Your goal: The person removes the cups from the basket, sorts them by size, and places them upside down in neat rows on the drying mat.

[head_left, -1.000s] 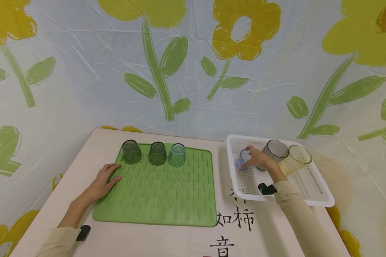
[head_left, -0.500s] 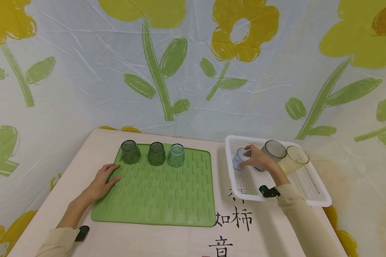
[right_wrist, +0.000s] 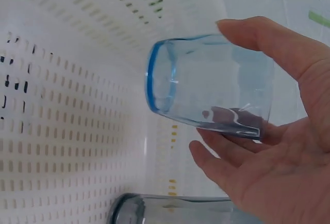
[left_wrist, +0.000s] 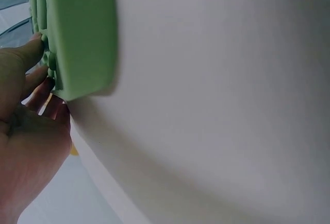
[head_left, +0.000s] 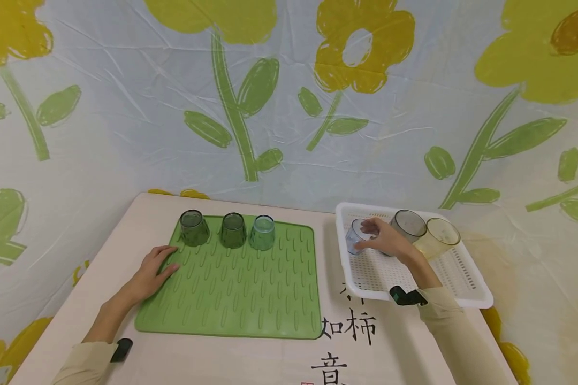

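My right hand (head_left: pixel 386 238) is inside the white basket (head_left: pixel 418 295). It grips a light blue drinking glass (right_wrist: pixel 206 85), thumb on one side and fingers on the other. In the head view this glass (head_left: pixel 355 238) is near the basket's left wall. Beside that hand, a large grey glass (head_left: pixel 409 223) and a yellow glass (head_left: pixel 440 235) lean in the basket. My left hand (head_left: pixel 146 275) rests on the left edge of the green ridged mat (head_left: pixel 231 289), fingers extended. In the left wrist view its fingertips touch the mat's edge (left_wrist: pixel 87 44).
Two dark green glasses (head_left: pixel 195 229) (head_left: pixel 233 231) and a pale teal glass (head_left: pixel 262 233) stand in a row along the mat's back edge, narrow ends up. A flower-print cloth (head_left: pixel 289 133) hangs behind the table (head_left: pixel 231 358), which bears black written characters.
My right hand has gripped the blue glass and shifted it slightly left and up inside the basket. The left hand stays on the mat. The head view has drifted a little.
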Motion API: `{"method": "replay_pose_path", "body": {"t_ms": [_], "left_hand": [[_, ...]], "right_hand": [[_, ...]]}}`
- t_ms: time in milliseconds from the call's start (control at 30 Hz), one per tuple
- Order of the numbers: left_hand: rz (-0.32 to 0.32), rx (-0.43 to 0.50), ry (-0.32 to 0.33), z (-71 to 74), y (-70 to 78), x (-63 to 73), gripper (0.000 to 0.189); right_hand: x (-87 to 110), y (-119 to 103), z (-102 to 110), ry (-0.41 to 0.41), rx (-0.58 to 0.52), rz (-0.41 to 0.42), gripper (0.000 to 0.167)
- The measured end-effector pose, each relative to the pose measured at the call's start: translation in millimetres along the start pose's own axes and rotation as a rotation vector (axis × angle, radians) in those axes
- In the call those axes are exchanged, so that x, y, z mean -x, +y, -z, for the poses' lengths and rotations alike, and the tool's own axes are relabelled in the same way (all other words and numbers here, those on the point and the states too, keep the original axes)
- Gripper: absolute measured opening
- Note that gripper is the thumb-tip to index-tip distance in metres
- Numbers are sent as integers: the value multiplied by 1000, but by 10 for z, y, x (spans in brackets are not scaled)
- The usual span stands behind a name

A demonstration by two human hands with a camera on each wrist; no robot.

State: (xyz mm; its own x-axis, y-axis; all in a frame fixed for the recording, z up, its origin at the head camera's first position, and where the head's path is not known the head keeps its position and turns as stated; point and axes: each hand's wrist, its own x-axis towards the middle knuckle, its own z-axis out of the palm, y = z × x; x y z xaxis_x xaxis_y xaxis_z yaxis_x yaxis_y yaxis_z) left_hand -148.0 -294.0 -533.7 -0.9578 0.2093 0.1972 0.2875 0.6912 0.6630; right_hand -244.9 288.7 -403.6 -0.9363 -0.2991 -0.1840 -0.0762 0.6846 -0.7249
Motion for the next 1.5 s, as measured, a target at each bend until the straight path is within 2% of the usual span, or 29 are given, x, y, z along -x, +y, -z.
{"method": "replay_pose_path", "body": {"t_ms": [267, 667, 1067, 1367, 1500], "left_hand": [[7, 8, -15, 26, -23, -8, 48], [20, -9, -23, 18, 21, -17, 47], [3, -18, -1, 20, 65, -45, 45], [41, -28, -7, -7, 183, -86, 49], [22, -40, 20, -37, 254, -104, 47]], "right_hand": [[86, 3, -99, 49, -123, 11, 73], [137, -6, -271, 89, -496, 13, 68], [173, -132, -323, 172, -538, 98, 66], [155, -276, -465, 133, -595, 143, 63], [138, -341, -534, 128, -606, 162, 65]]}}
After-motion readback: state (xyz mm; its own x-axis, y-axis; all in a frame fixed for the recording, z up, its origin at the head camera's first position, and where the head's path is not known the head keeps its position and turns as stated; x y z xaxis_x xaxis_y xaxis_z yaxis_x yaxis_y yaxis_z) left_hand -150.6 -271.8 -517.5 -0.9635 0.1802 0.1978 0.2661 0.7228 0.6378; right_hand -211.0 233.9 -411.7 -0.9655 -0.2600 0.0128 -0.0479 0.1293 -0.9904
